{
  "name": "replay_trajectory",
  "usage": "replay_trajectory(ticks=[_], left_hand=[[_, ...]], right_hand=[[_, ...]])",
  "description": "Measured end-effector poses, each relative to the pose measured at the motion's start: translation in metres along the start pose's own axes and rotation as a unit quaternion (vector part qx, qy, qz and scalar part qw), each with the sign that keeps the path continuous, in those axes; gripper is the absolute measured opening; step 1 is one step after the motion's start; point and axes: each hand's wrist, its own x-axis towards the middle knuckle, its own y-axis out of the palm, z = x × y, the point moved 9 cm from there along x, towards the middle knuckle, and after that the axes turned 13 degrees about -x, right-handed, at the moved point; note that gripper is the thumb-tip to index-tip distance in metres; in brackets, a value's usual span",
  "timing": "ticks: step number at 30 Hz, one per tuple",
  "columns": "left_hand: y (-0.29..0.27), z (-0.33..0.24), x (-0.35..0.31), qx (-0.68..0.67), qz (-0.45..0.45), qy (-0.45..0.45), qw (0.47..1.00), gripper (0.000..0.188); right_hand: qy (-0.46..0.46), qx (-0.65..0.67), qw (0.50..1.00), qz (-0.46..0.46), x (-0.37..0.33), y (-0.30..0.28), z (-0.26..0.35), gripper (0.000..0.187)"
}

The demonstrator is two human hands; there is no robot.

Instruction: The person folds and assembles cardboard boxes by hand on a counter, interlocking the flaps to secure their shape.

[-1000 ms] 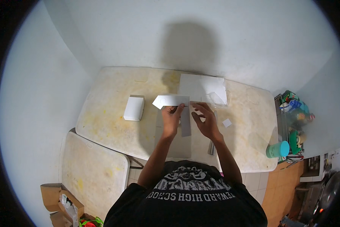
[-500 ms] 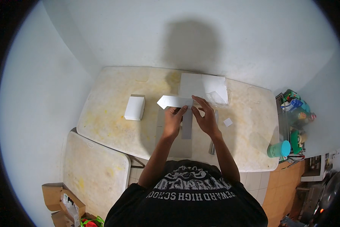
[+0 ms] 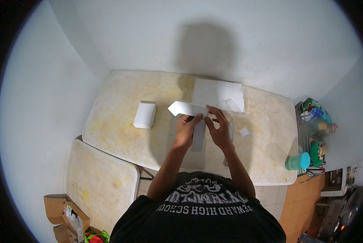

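A white card piece (image 3: 187, 108) with a pointed left end and a strip hanging down toward me is up between my hands. My left hand (image 3: 185, 131) grips it from below, thumb on its face near the corner. At its right end, my right hand (image 3: 218, 128) pinches the edge with thumb and fingers. Beneath lies a greyish flat sheet (image 3: 185, 158) on the table. A long silvery tool (image 3: 231, 127) is beside my right forearm, partly hidden by it. Farther right is a small white square of card (image 3: 244, 132). A closed white box (image 3: 145, 115) stands to the left.
White sheets (image 3: 207, 91) with a crumpled clear plastic piece (image 3: 232, 105) lie at the table's back. A teal tumbler (image 3: 298, 161) stands at the right corner by a rack (image 3: 304, 129) of bottles and packs. A lower table (image 3: 100, 170) and an open cardboard box (image 3: 54, 206) are at left.
The card piece has tilted slightly, its right end lower and nearer me. My right fingertips have shifted with it and closed in on the edge.
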Motion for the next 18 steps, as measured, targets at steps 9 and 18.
replay_trajectory(ticks=[9, 18], left_hand=[[0.002, -0.010, -0.007, 0.278, 0.003, 0.053, 0.959, 0.022], [0.015, -0.009, -0.010, 0.438, 0.080, 0.153, 0.882, 0.030]], right_hand=[[-0.068, -0.159, 0.985, -0.026, 0.000, -0.011, 0.006, 0.030], [-0.148, -0.206, 0.967, -0.003, 0.005, -0.002, 0.050, 0.048]])
